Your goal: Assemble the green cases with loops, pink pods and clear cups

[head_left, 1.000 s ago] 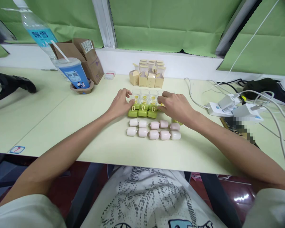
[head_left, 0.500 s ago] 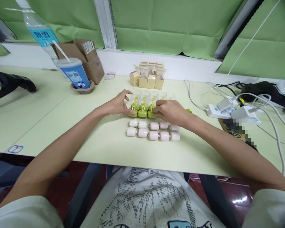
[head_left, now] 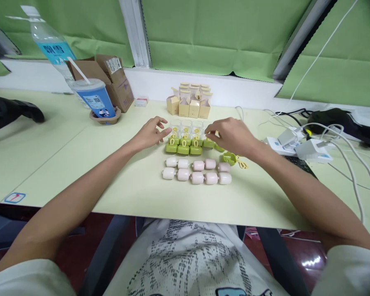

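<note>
My left hand lies open with fingers spread, its tips next to the left end of a block of small green cases with yellow loops. My right hand hovers over the right end of that block, fingers curled with the tips pinched together; what they hold, if anything, is hidden. Behind the cases stand clear little boxes with yellow faces. In front lie two rows of pink capsule pieces. One green case with a yellow cord sits apart, below my right wrist.
Small beige cartons stand at the back by the window ledge. A blue cup with a straw, a water bottle and a cardboard box are at the back left. Chargers and white cables crowd the right.
My right hand has lifted and drawn right off the green cases, uncovering the lone green case with its cord. My left hand has shifted slightly left and opened wider.
</note>
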`<state>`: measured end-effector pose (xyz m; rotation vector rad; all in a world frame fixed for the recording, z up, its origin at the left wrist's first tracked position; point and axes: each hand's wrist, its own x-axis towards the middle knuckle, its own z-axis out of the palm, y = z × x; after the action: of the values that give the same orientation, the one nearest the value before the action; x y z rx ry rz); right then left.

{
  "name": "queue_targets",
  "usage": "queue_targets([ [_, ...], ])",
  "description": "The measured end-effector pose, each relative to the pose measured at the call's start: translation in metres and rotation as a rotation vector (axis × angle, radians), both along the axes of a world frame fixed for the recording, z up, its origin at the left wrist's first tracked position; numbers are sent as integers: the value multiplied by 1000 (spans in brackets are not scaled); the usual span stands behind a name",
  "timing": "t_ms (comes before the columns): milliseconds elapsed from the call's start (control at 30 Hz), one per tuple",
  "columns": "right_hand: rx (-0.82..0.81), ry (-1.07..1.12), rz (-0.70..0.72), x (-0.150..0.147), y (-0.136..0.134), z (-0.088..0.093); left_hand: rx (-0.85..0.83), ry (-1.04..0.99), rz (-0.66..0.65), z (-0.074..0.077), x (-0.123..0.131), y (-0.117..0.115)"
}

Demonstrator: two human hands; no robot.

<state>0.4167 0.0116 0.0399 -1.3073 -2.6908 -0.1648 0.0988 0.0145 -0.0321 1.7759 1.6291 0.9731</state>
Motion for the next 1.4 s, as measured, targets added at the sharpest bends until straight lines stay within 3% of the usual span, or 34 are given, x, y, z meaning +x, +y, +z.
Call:
queue_targets([
  [100,5,46,-138,23,23,5,87,3,101,-11,2,8],
  [167,-45,39,-189,35,43,-1,88,-68,127,-19,4,13],
  [367,-105,178,10,46,89,-42,-24,-452,-2,-39,8,19],
  [700,-40,331,57,54,114,-72,-38,-493,-35,-50,7,29],
  [833,76,388,73,48,108,-65,-16,-461,-47,-53,6,31],
  [967,30,344,88,43,79,-34,10,-443,-44,-57,4,33],
  [1067,33,199,42,60,54,-13,-3,-425,-57,-57,2,33],
  [1133,-2,118,-8,83,43,-9,-15,-411,-74,-56,2,33],
  [1267,-14,237,-73,126,30,-25,-25,-395,-82,-56,2,33],
  [1400,87,333,-26,135,25,-53,-12,-423,-53,-57,3,34],
])
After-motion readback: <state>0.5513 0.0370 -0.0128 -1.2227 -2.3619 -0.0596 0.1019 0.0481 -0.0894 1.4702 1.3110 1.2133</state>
